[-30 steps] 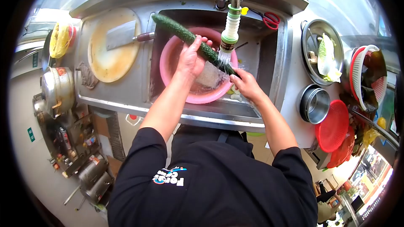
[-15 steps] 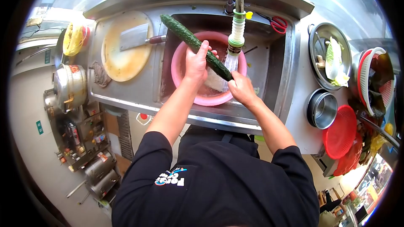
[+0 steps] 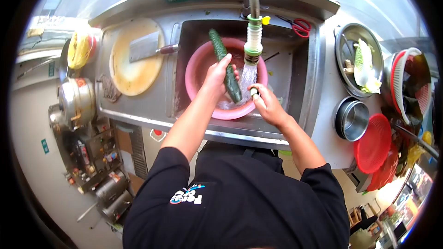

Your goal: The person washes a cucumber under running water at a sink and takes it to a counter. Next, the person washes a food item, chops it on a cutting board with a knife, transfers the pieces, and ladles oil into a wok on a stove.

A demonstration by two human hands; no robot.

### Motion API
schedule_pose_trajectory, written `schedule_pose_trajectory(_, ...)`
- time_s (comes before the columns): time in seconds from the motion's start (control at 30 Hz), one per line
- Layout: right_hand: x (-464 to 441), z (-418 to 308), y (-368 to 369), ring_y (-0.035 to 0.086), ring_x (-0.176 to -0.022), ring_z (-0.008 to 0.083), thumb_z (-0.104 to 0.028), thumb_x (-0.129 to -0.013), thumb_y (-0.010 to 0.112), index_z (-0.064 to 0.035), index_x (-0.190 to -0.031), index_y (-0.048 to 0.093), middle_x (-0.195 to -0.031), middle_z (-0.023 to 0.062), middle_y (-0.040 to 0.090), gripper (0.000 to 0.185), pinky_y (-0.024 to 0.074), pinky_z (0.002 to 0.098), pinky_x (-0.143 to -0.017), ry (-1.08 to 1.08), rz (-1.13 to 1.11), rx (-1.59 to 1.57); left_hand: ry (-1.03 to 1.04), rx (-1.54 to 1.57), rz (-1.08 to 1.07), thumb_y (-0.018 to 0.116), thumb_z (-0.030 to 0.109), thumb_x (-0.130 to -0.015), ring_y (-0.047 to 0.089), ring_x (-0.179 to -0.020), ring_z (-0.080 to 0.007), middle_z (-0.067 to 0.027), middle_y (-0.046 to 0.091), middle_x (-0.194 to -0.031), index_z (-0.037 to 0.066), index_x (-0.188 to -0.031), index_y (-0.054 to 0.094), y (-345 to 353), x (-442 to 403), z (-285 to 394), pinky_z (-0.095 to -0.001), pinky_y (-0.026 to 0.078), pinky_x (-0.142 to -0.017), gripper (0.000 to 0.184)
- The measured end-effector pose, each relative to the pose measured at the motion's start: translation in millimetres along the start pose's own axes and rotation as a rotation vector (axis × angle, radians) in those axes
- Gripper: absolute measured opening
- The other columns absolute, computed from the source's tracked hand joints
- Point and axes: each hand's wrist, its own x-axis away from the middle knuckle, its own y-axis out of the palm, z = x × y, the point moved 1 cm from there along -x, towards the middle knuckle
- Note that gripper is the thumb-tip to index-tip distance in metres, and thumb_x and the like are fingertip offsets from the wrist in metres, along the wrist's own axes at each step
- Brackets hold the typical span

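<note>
A long, bumpy green cucumber (image 3: 233,85) slants over the pink basin (image 3: 190,74). My left hand (image 3: 218,74) is closed round its middle. Between the fingertips of my right hand (image 3: 267,101) is a small cucumber end (image 3: 254,91), its pale cut face showing. The two pieces are apart. Water runs from the faucet (image 3: 253,46) through a ribbed hose nozzle into the basin, between my hands and just right of the cucumber.
The basin stands in a metal sink (image 3: 295,78). To the left, a cleaver (image 3: 145,46) lies on a round chopping board (image 3: 134,76). Red scissors (image 3: 302,27) rest at the sink's back right. Farther right are a bowl of cabbage (image 3: 364,64), metal pots (image 3: 355,120) and a red colander (image 3: 373,143).
The cucumber's near end has come away into my right hand, which has moved slightly down. My left hand has turned the cucumber more upright and lowered it over the basin.
</note>
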Motion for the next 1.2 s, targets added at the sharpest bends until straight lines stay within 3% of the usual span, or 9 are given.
schedule_pose_trajectory(0.07,-11.9,30.9,-26.5,0.058,-0.101,0.0231,-0.006,-0.086,0.057,-0.0021,-0.120,0.053,-0.107,0.0141,0.059,0.034,0.0449,0.0332,-0.090,0.014,0.135,0.251,0.017,-0.031,-0.023,0.067,0.031,-0.087,0.058,-0.060,-0.0156,-0.0052,0.057,-0.074,0.007,-0.092,0.051,-7.2,0.0,-0.8,-0.0315,0.051,-0.053,0.029)
schedule_pose_trajectory(0.13,-35.4,41.8,-61.4,0.060,-0.104,0.0341,-0.013,-0.082,0.064,-0.0029,-0.119,0.052,-0.111,0.0207,0.060,0.040,0.0473,0.0407,-0.088,0.039,0.318,0.353,0.056,-0.067,-0.039,0.067,0.031,-0.087,0.057,-0.060,-0.0156,-0.0052,0.056,-0.075,0.006,-0.092,0.049,-17.9,10.4,0.7,-0.0320,0.051,-0.052,0.031)
schedule_pose_trajectory(0.37,-177.5,48.7,-147.9,0.058,-0.099,0.0341,-0.013,-0.081,0.063,-0.0052,-0.106,0.057,-0.100,0.0156,0.062,0.026,0.0465,0.0427,-0.085,-0.195,0.555,0.863,0.031,-0.088,-0.003,0.063,0.034,-0.090,0.058,-0.060,-0.0138,-0.0053,0.057,-0.080,0.009,-0.099,0.051,-33.9,50.4,-10.4,-0.0298,0.052,-0.049,0.028)
schedule_pose_trajectory(0.5,-152.7,60.1,-105.0,0.057,-0.098,0.0356,-0.015,-0.084,0.060,-0.0024,-0.106,0.056,-0.102,0.0172,0.061,0.026,0.0458,0.0410,-0.084,-0.162,0.452,0.543,0.031,-0.038,-0.062,0.064,0.032,-0.090,0.058,-0.060,-0.0144,-0.0059,0.055,-0.080,0.006,-0.099,0.047,-31.7,74.1,-22.6,-0.0289,0.052,-0.050,0.032)
schedule_pose_trajectory(0.6,-95.5,71.8,-45.1,0.054,-0.067,0.0085,-0.015,-0.090,0.057,-0.0005,-0.116,0.052,-0.089,0.0036,0.058,0.030,0.0465,0.0249,-0.053,0.283,0.298,-0.221,0.043,0.077,-0.073,0.063,0.028,-0.091,0.061,-0.070,-0.0179,-0.0066,0.057,-0.087,0.007,-0.101,0.048,-25.6,63.7,-34.2,-0.0329,0.056,-0.059,0.028)
schedule_pose_trajectory(0.87,-124.4,66.8,-107.8,0.057,-0.090,0.0107,-0.017,-0.095,0.053,-0.0046,-0.110,0.053,-0.101,0.0025,0.057,0.019,0.0486,0.0247,-0.073,0.212,0.345,-0.362,-0.171,0.538,-0.292,0.063,0.017,-0.089,0.065,-0.075,-0.0267,-0.0148,0.062,-0.086,0.000,-0.108,0.052,47.1,8.2,-77.9,-0.0426,0.057,-0.070,0.027)
schedule_pose_trajectory(0.97,-190.7,65.3,-99.2,0.055,-0.074,0.0108,-0.019,-0.094,0.055,-0.0058,-0.102,0.056,-0.087,0.0003,0.057,0.016,0.0483,0.0253,-0.071,0.256,0.284,-0.540,-0.206,0.479,-0.348,0.061,0.021,-0.091,0.063,-0.081,-0.0242,-0.0106,0.062,-0.089,0.001,-0.105,0.057,17.4,27.5,-77.1,-0.0396,0.056,-0.074,0.025)
schedule_pose_trajectory(1.13,-232.6,54.3,-93.4,0.061,-0.080,0.0155,-0.018,-0.093,0.056,-0.0018,-0.099,0.062,-0.085,0.0033,0.062,0.018,0.0506,0.0272,-0.075,0.199,0.198,-0.708,-0.115,0.280,-0.133,0.063,0.026,-0.090,0.062,-0.065,-0.0214,-0.0105,0.060,-0.074,0.002,-0.091,0.055,4.3,86.3,-75.5,-0.0342,0.055,-0.056,0.025)
schedule_pose_trajectory(1.2,-259.8,85.5,-118.8,0.059,-0.098,0.0198,-0.018,-0.094,0.054,-0.0006,-0.112,0.057,-0.106,0.0083,0.061,0.025,0.0479,0.0332,-0.088,0.155,0.217,-0.793,-0.085,0.236,-0.068,0.062,0.025,-0.090,0.059,-0.059,-0.0181,-0.0079,0.057,-0.072,0.003,-0.090,0.054,7.3,101.3,-70.9,-0.0328,0.052,-0.052,0.024)
